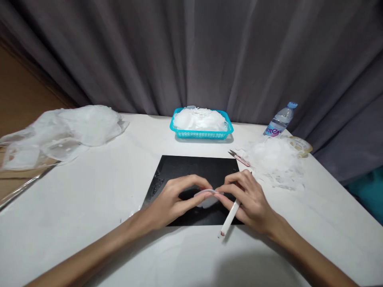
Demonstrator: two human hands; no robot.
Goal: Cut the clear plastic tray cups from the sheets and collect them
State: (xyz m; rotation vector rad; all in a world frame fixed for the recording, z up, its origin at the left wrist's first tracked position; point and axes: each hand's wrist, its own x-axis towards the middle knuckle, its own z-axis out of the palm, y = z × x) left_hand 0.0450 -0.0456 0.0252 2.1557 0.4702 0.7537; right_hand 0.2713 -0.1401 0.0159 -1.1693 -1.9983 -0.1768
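Above the black mat point(191, 165), a thin, soft-looking white translucent piece point(206, 202) is between my hands. My left hand point(176, 197) pinches its upper edge with thumb and fingertips. My right hand point(249, 199) pinches the same edge on the other side, its fingertips close to the left ones. A slim white stick-like tool point(229, 220) also rests in my right hand, its reddish-marked end pointing down towards me. The tool's other end is mostly hidden by the fingers. Just past my right hand lie small thread snips point(241, 158) with pinkish handles.
A blue basket point(203, 135) of white pieces stands at the back. On the right are a pile of white scraps point(277, 157), a water bottle point(279, 119) and a tape roll point(301, 146). A clear bag of white pieces point(86, 125) lies left on the white table point(98, 191).
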